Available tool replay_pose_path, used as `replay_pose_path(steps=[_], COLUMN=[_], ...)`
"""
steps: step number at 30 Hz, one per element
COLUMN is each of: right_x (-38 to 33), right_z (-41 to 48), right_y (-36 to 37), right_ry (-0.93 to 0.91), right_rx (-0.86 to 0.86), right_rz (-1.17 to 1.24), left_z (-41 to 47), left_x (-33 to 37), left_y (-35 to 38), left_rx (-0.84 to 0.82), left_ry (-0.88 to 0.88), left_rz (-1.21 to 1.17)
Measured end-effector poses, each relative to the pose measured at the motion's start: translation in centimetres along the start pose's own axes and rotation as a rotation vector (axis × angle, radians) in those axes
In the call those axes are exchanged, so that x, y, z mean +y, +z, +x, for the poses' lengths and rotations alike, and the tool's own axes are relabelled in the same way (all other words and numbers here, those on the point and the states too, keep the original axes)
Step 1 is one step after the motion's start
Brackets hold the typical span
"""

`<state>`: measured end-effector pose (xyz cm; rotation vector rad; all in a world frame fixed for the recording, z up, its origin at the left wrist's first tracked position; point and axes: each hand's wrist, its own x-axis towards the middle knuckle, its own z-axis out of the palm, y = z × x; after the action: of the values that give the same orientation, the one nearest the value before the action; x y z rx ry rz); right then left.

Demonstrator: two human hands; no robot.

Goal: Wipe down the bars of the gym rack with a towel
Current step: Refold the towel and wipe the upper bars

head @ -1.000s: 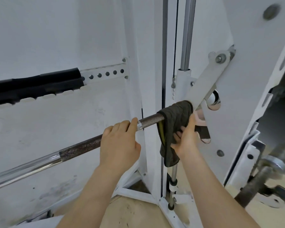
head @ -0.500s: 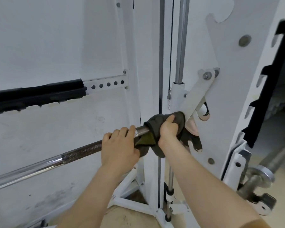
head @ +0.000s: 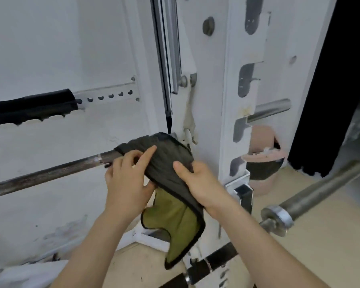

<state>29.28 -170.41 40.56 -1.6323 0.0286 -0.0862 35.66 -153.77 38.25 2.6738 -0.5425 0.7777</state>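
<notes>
Saw towel (head: 166, 154) draped over rusty bar (head: 50, 175) beside white upright (head: 227, 100), dark side up, green side hanging below; my left hand (head: 127, 179) pinched towel at bar, forefinger stretched flat on cloth; right hand (head: 200, 179) clutched towel's fold, thumb on top; scuffed white wall (head: 50, 48) behind; beige floor (head: 320, 235) below; second bar (head: 320, 188) low at right; black padding (head: 29, 109) on wall at left.

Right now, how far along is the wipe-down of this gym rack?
Done: nothing I can confirm; no bar looks plainly cleaner. In hand: the left hand and right hand hold the dark grey, green-backed towel draped over the knurled steel bar at its end by the white upright. Left, likely: that bar's long stretch toward the left, the grey barbell sleeve at right and the black bar below.
</notes>
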Motion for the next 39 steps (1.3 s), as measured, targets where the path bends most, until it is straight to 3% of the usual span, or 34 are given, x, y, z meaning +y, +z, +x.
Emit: replay_pose_path(steps=[3,5,8,9,12,16,20,23,27,30,34,37,39], right_x=[-0.5,-0.8,-0.9,-0.9,-1.1,-1.6,-2.9,-4.3,-6.9,-9.2,-11.5,-11.5,-9.7], right_z=[-2.5,-3.4,-3.8,-3.8,-4.3,-4.6,-3.9,-1.8,2.7,8.0,14.2,17.4,20.2], right_y=[-5.8,-9.6,-15.2,-16.8,-20.9,-24.5,-26.2,-26.0,-25.4,-24.7,-22.8,-21.4,-20.9], right_ry=[0.035,0.07,0.126,0.156,0.258,0.258,0.048,-0.191,-0.43,-0.473,-0.515,-0.65,-0.627], right_rx=[-0.121,-0.148,-0.11,-0.11,-0.097,0.105,0.345,0.461,0.484,0.332,0.143,0.051,0.0], right_rz=[-0.121,-0.149,-0.188,-0.218,-0.294,-0.334,-0.326,-0.392,-0.356,-0.276,-0.221,-0.286,-0.572], left_z=[-0.3,-0.3,-0.7,-1.0,-1.7,-2.3,-3.0,-2.7,-1.2,0.4,3.3,5.7,7.2], left_x=[2.3,3.2,6.4,7.6,10.3,13.7,17.5,19.9,23.6,26.4,29.2,30.4,30.8], left_y=[0.2,0.2,-0.3,-0.3,-0.1,-0.1,0.7,1.8,3.3,4.3,6.4,8.2,9.3], left_rx=[0.097,0.033,-0.379,-0.498,-0.67,-0.792,-0.869,-0.815,-0.587,-0.373,-0.077,-0.045,-0.097], left_ry=[0.0,0.056,-0.03,-0.019,0.033,-0.029,-0.075,-0.109,-0.122,-0.162,-0.192,-0.268,-0.339], left_rz=[0.083,0.016,-0.411,-0.42,-0.558,-0.887,-1.079,-1.189,-1.217,-1.162,-0.895,-0.717,-0.658])
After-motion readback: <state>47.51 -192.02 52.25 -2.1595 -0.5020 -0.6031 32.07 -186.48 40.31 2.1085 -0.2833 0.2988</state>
